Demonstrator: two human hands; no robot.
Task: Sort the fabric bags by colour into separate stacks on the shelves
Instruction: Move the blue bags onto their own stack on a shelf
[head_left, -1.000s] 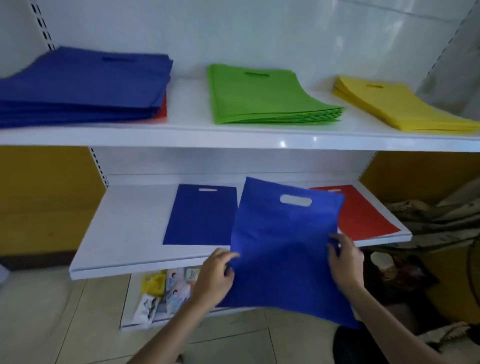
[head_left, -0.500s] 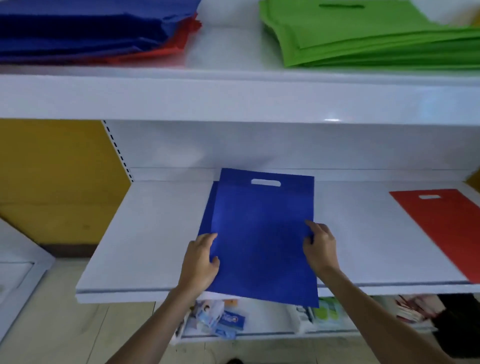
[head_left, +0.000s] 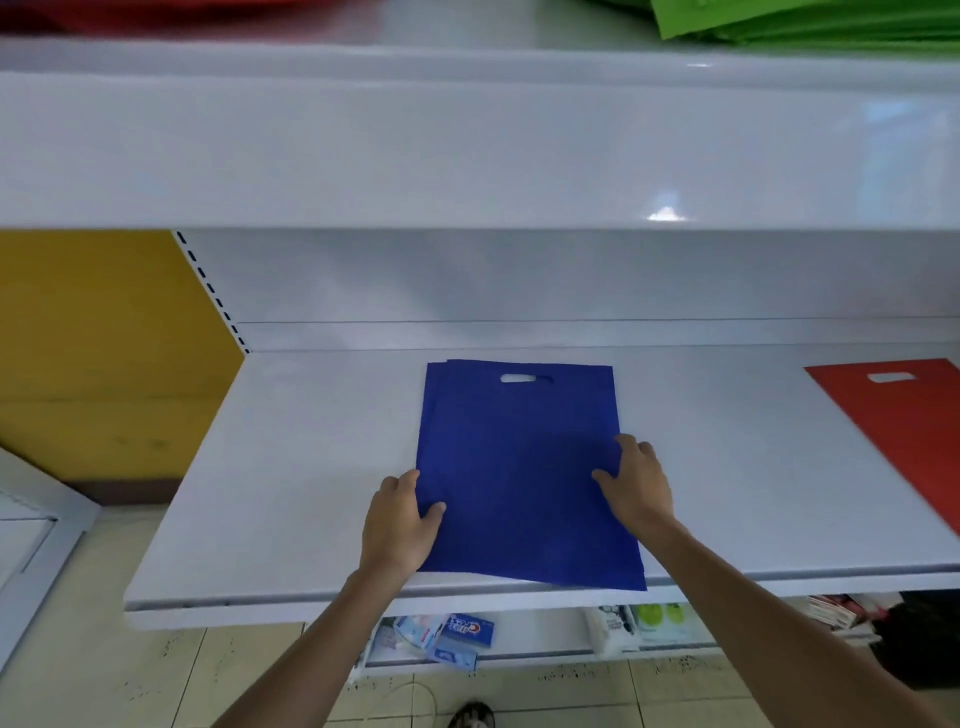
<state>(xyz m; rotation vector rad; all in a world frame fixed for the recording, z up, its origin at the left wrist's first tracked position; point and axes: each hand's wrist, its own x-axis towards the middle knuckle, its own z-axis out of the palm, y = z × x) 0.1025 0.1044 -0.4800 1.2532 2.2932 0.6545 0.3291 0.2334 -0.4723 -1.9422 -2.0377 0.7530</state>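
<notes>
The blue bag is lying flat near the middle of the lower shelf, handle slot pointing toward the back wall and its bottom corner reaching the shelf's front lip. It is resting on a second blue bag, of which only a narrow strip is showing along the top and left edges. The left hand is gripping the top bag's left edge, thumb pressing on the fabric and fingers curling at the edge. The right hand is lying on the right edge with its thumb spread over the fabric; whether its fingers are tucking under cannot be told. A red bag is lying well apart to the right on the same shelf. Green bags are sitting on the upper shelf. Small boxes are lying below the lower shelf.
</notes>
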